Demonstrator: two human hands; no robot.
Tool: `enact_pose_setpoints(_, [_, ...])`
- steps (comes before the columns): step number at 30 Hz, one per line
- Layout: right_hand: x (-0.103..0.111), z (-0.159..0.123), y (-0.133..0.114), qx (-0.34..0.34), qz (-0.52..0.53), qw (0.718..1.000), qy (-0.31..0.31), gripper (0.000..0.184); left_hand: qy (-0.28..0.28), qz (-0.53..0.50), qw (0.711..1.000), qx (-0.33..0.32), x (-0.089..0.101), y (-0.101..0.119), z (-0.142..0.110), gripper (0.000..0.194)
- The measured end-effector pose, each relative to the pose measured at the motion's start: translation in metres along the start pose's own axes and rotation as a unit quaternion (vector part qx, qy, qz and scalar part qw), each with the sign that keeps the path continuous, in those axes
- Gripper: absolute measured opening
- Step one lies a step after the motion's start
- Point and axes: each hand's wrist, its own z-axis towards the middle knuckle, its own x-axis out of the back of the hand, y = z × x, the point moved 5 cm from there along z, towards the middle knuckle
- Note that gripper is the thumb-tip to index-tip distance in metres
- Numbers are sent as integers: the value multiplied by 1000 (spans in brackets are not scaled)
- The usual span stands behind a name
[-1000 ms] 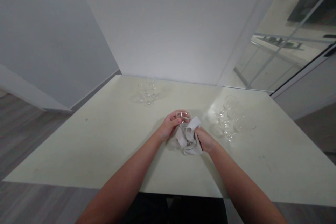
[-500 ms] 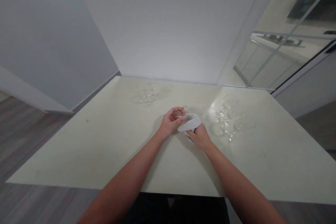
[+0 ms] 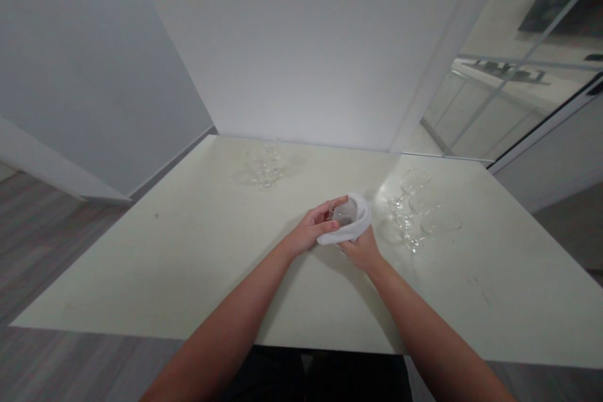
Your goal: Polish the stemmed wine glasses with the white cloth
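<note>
White table (image 3: 155,276) is standing against pale wall (image 3: 301,56); grey wall (image 3: 85,75) is rising at left; streaky grey floor (image 3: 42,232) is showing beneath; gridded glassy panel (image 3: 480,116) is filling upper right.

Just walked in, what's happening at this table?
A person's left hand holds a clear glass above the white table. The right hand holds a white cloth around its near and right sides. One group of glasses sits farther back, left; a second group sits right of the hands.
</note>
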Motion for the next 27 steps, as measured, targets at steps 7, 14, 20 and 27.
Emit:
enact_pose_setpoints(7, [-3, -5, 8, -1, 7, 999, -41, 34, 8, -57, 998, 5, 2, -2, -3, 63])
enact_pose_setpoints(14, [0, -1, 7, -8, 23, 999, 22, 40, 46, -43, 997, -36, 9, 0, 1, 62])
enact_pose_setpoints(20, [2, 1, 10, -48, -17, 997, 53, 24, 112, -36, 990, -74, 21, 10, -2, 58])
enact_pose_setpoints(27, [-19, -3, 12, -43, -109, 987, -112, 15, 172, 30, 979, -107, 43, 31, -4, 52])
